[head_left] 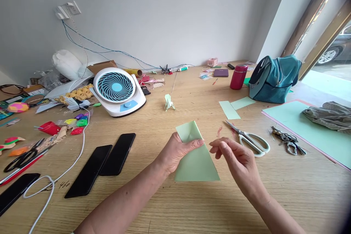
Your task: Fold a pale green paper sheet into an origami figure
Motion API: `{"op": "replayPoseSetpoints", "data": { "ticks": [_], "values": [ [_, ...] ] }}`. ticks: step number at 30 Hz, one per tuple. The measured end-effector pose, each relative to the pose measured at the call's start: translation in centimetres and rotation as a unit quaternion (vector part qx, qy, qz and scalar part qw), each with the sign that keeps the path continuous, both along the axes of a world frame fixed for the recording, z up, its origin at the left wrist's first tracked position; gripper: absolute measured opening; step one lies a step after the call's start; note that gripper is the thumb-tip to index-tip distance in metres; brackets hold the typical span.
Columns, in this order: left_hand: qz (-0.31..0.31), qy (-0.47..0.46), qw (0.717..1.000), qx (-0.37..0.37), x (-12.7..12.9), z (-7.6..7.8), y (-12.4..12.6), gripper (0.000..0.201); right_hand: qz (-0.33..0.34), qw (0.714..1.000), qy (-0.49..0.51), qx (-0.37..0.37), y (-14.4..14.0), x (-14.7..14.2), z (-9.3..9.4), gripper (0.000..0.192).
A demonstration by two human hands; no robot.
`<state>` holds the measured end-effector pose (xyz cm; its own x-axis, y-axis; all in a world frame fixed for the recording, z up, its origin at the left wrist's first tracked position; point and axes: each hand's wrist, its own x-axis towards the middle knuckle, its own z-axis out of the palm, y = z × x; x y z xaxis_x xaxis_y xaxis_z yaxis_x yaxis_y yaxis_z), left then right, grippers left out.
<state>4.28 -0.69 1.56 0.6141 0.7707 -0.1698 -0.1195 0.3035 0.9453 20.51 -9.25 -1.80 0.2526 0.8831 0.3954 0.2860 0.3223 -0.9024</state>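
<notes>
Head view: gripping smooth pale-green paper (196, 164) in left hand (174, 153), thumb across folded layers, wedge-shaped, straight at base, over wood-grained table (197, 208). With right hand (239, 159) part-open, loosely curled, just beside the slanting edge. Beyond, angular folded-paper figure (168, 102), hard-plastic-looped scissors (241, 134), round spiral-grilled fan (116, 87)

We hold a piece of pale green paper (195, 162), folded, at 5 o'clock from view centre. Its narrow end points to 12 o'clock; its wide, straight edge faces 6 o'clock; its right edge slants toward 5 o'clock.
</notes>
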Motion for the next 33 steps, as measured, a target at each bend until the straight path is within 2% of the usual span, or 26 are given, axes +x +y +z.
{"op": "replayPoseSetpoints", "data": {
  "ticks": [5,12,21,27,33],
  "values": [
    [-0.011,0.024,0.999,0.03,0.1,-0.1,-0.3,0.033,0.02,0.997,-0.07,0.019,0.2,-0.6,0.0,0.026],
    [0.006,0.039,0.997,0.062,0.1,-0.1,-0.3,0.032,0.016,0.995,-0.094,0.029,0.2,-0.9,-0.3,0.022],
    [0.064,0.0,0.993,0.1,-0.7,0.6,0.8,0.026,0.022,0.993,-0.111,0.036,0.3,-1.0,-0.3,0.018],
    [-0.014,-0.008,0.99,0.14,-0.8,0.9,1.0,0.024,-0.024,0.985,-0.117,0.122,0.1,-1.0,-0.2,0.013],
    [-0.021,-0.011,0.991,0.13,-0.3,0.5,0.5,0.023,-0.041,0.979,-0.126,0.157,0.0,-0.9,0.0,0.007]
  ]
}}
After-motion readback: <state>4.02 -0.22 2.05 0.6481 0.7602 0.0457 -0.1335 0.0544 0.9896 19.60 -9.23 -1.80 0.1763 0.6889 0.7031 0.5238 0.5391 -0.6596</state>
